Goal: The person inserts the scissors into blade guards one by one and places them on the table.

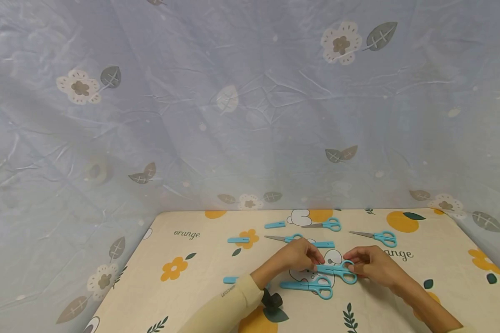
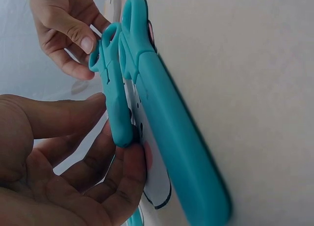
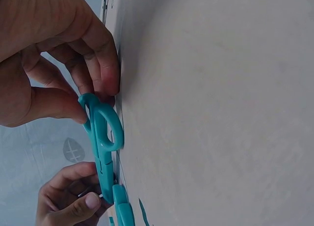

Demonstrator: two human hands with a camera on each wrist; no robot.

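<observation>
A pair of light-blue scissors (image 1: 337, 269) with a blue blade cover (image 2: 117, 105) over its blades lies between my hands, just above the cloth. My right hand (image 1: 372, 266) pinches one of its finger loops (image 3: 84, 100) between thumb and fingers. At the covered end, my left hand (image 1: 302, 255) holds the cover with thumb and fingertips. Nearer to me, a second pair of covered blue scissors (image 1: 306, 286) rests on the cloth, beside the held pair.
Farther back lie three uncovered blue scissors, at the back (image 1: 331, 225), right (image 1: 384, 237) and middle (image 1: 289, 238). Loose blue covers lie at the back (image 1: 275, 225), left (image 1: 238, 240), behind my hands (image 1: 325, 244) and beside my left sleeve (image 1: 230, 280). Patterned cloth (image 1: 208, 286) covers the table.
</observation>
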